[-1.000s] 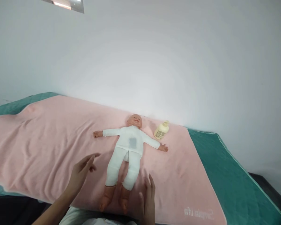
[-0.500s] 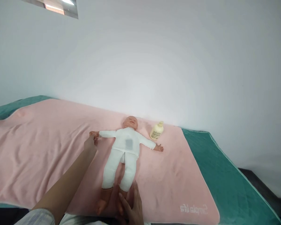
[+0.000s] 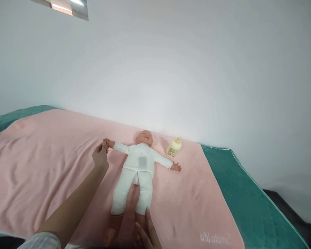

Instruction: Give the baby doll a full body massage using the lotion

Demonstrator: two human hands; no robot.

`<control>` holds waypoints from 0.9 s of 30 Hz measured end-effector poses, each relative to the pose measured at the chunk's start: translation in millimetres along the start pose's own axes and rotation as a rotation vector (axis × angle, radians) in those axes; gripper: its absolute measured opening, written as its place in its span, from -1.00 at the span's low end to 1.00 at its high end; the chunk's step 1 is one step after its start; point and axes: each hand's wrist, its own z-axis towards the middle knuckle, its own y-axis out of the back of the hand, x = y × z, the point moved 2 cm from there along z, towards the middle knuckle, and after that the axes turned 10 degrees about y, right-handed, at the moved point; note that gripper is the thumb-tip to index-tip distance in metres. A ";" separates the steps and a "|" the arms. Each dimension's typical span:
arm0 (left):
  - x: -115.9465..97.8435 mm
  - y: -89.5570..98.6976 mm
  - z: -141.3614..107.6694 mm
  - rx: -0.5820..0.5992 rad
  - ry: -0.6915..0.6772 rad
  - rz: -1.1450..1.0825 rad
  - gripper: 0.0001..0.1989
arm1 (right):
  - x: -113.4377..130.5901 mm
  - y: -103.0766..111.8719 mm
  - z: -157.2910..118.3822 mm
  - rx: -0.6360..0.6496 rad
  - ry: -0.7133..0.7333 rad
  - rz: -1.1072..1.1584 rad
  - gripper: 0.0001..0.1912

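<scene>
A baby doll (image 3: 138, 160) in a white long-sleeved top and trousers lies on its back, arms spread wide and head toward the wall. My left hand (image 3: 101, 155) pinches the doll's hand on the left side between thumb and fingertips, lifting it slightly off the pink blanket (image 3: 191, 200). At the bottom of the view, my right hand (image 3: 150, 231) holds the doll's right-side lower leg near the ankle. Its thumb lies over the ankle and its fingers run along the outer side; part of the hand is cut off by the frame.
A pale yellow pump bottle (image 3: 173, 147) stands on the blanket beside the doll's head and outstretched arm. Under the blanket a green cover (image 3: 238, 186) shows at both sides. Behind runs a white wall (image 3: 166, 69).
My left hand has raised the doll's hand a little, so its arm tilts upward. The right-side leg has shifted slightly right with my right hand.
</scene>
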 end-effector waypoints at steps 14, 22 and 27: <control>13.2 -18.9 -90.1 0.653 -0.844 0.816 -0.72 | 22.9 51.2 134.4 0.055 0.223 0.055 -0.54; 28.9 -14.3 -89.5 0.733 -1.131 0.927 -0.76 | 18.2 55.2 171.2 0.077 0.042 0.107 -0.52; 10.1 -10.2 -75.1 0.572 -1.086 0.877 -0.73 | 26.0 63.8 158.4 0.091 0.027 0.088 -0.51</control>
